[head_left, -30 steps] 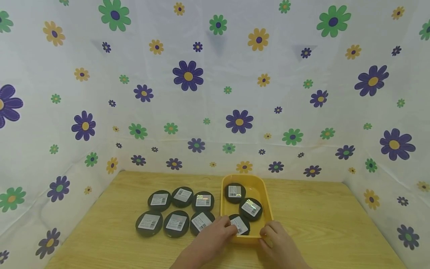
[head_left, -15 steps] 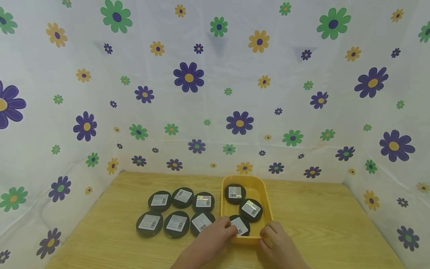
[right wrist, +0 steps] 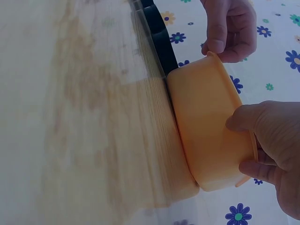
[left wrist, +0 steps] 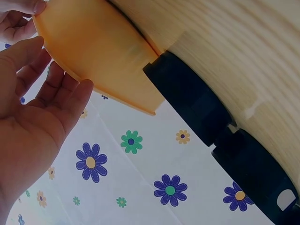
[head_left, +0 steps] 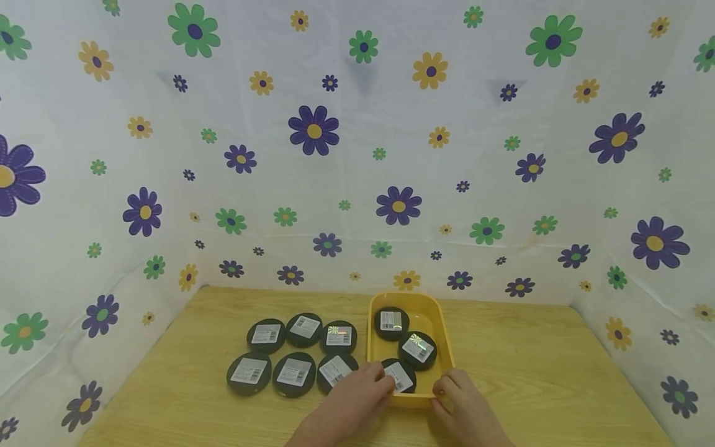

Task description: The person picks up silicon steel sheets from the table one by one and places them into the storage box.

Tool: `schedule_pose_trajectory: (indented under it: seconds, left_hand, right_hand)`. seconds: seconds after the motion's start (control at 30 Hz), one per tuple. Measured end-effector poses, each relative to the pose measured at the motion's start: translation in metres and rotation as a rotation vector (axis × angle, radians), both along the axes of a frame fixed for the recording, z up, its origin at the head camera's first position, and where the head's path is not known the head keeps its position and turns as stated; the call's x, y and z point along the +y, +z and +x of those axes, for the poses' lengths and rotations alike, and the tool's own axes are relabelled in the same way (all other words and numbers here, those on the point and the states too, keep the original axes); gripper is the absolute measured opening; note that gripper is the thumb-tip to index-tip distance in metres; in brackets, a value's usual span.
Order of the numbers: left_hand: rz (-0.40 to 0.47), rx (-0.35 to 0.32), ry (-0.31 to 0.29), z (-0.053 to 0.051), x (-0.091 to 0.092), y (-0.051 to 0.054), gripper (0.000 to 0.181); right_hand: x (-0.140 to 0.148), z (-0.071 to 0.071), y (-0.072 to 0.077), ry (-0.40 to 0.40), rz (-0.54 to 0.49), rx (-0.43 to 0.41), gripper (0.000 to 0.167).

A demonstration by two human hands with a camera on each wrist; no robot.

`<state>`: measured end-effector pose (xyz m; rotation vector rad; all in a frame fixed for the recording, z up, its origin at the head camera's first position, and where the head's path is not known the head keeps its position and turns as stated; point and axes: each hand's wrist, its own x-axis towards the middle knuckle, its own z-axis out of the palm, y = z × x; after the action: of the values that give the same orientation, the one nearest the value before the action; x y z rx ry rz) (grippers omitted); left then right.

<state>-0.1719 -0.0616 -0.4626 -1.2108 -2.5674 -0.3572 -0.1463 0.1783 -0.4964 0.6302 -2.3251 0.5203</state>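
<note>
A yellow tray (head_left: 410, 402) stands on the wooden table, holding three flat round black containers with white labels. Two of these containers, one at the back left (head_left: 391, 323) and one in the middle (head_left: 417, 351), show fully; my fingers partly cover the near one (head_left: 401, 377). My left hand (head_left: 360, 397) grips the tray's near left corner, its thumb at the rim in the left wrist view. At the near right corner, my right hand (head_left: 463, 403) holds the rim. In the right wrist view, thumb and fingers of this right hand (right wrist: 276, 140) pinch the tray wall.
Left of the tray, several more black containers (head_left: 293, 374) lie in two rows with labels up; my left hand is close to the nearest one (head_left: 337, 370). A white flowered cloth (head_left: 357, 186) hangs behind and along both sides of the table (head_left: 530, 360).
</note>
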Motion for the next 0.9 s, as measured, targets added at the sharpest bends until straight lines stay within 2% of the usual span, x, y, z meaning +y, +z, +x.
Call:
schedule_pose_trajectory:
  seconds: [0.13,0.37,0.63,0.8,0.9]
  left_hand:
    - [-0.013,-0.011,0.003,0.002,0.0,0.003,0.008]
    - [0.012,-0.023,-0.005,0.005,-0.001,0.005,0.016]
    - [0.038,-0.041,0.073,0.002,-0.009,0.009,0.028]
    - [0.075,-0.066,0.112,-0.003,-0.023,0.017,0.035]
    - [0.089,-0.102,0.159,-0.006,-0.034,0.022,0.038]
  right_hand:
    - [-0.001,0.002,0.001,-0.018,-0.012,-0.038,0.038]
    - [-0.001,0.003,0.003,-0.028,-0.009,-0.078,0.037]
    - [0.0,0.002,0.001,-0.02,0.009,-0.059,0.038]
    - [0.0,0.001,-0.001,-0.025,0.006,-0.055,0.038]
    - [0.0,0.0,-0.002,-0.029,0.006,-0.056,0.038]
